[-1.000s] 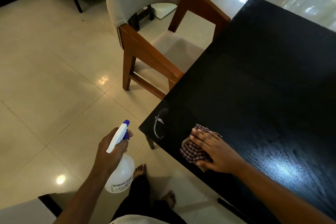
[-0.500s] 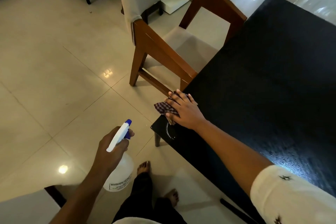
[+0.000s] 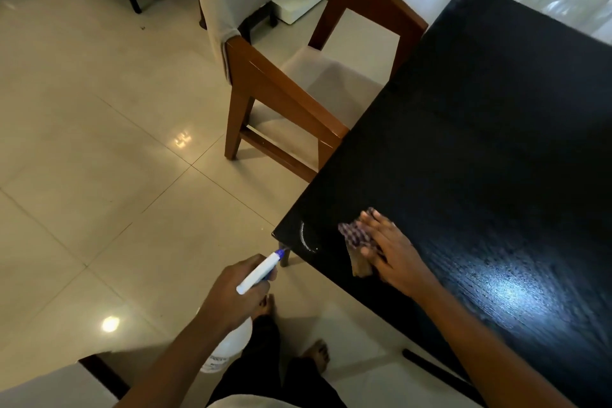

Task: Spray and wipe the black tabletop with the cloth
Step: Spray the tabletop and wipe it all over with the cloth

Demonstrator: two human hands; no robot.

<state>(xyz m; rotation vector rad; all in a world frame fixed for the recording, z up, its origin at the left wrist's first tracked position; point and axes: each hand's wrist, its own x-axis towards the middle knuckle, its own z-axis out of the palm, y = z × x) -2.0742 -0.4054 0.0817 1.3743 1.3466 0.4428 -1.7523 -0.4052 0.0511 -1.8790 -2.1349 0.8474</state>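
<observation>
The cloth (image 3: 355, 237) has been drawn back from the chair-side edge. It is now pressed flat on the table (image 3: 480, 142), just inside the near corner, by the right hand (image 3: 392, 253), whose fingers are straight and grasp nothing. A white curved streak (image 3: 306, 240) beside it is left unwiped, so that corner is judged still due. The spray bottle (image 3: 260, 273) is gripped by the left hand (image 3: 231, 295) and held over the floor (image 3: 99, 175), clear of the table. A chair (image 3: 291, 83) is set against the table's side edge, and wiping there may be hindered by it.
</observation>
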